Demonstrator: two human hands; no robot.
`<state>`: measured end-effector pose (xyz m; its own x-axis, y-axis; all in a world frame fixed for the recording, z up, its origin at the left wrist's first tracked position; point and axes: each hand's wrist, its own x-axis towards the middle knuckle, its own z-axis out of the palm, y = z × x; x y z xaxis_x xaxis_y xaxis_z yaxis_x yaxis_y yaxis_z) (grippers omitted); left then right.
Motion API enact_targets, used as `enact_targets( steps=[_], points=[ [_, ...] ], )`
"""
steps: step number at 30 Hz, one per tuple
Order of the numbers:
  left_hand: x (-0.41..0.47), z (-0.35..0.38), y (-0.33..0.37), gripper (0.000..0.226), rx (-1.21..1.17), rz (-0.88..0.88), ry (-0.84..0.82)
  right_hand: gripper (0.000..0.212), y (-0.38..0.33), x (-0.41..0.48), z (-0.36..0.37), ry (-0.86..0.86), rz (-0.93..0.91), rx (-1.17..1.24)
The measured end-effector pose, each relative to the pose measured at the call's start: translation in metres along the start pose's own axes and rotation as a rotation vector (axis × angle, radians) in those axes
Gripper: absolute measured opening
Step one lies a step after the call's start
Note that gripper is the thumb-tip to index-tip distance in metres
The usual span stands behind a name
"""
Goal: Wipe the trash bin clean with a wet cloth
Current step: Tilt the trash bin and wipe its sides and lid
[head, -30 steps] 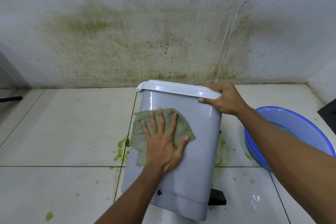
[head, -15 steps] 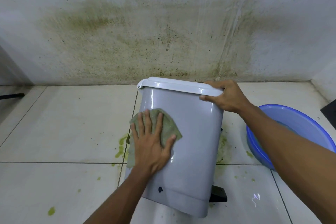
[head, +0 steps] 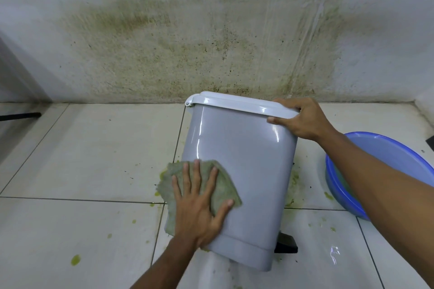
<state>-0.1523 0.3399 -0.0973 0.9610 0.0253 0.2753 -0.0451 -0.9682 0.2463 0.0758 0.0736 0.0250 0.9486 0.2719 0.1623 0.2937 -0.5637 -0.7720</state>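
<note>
At 3 o'clock your right arm hides part of the one basin. One bin, one cloth: your left hand lies flat, fingers spread, pressing the cloth on the bin's lower left; your right hand is clamped on the lid at 1 o'clock.

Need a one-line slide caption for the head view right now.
Left hand presses a cloth flat on the grey bin; right hand grips its lid.
</note>
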Motion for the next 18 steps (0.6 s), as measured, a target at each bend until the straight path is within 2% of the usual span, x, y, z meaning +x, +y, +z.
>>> enact_targets(
  steps=[4, 10, 12, 15, 18],
  points=[
    [0.056, -0.006, 0.031, 0.084, -0.018, -0.106, -0.027, 0.053, -0.006, 0.006, 0.0, 0.034, -0.026, 0.018],
    [0.031, 0.018, 0.06, 0.077, -0.022, 0.204, 0.012, 0.049, -0.004, 0.011, -0.004, 0.042, -0.063, 0.034],
    [0.012, 0.021, 0.043, 0.076, -0.016, 0.21, 0.025, 0.049, -0.004, 0.01, -0.004, 0.04, -0.063, 0.047],
    [-0.006, 0.018, 0.01, 0.079, -0.019, 0.071, 0.056, 0.049, -0.003, 0.01, -0.003, 0.044, -0.062, 0.044],
    [0.0, 0.013, 0.008, 0.082, -0.07, -0.232, 0.074, 0.047, -0.004, 0.011, -0.002, 0.063, -0.049, 0.059]
  ],
)
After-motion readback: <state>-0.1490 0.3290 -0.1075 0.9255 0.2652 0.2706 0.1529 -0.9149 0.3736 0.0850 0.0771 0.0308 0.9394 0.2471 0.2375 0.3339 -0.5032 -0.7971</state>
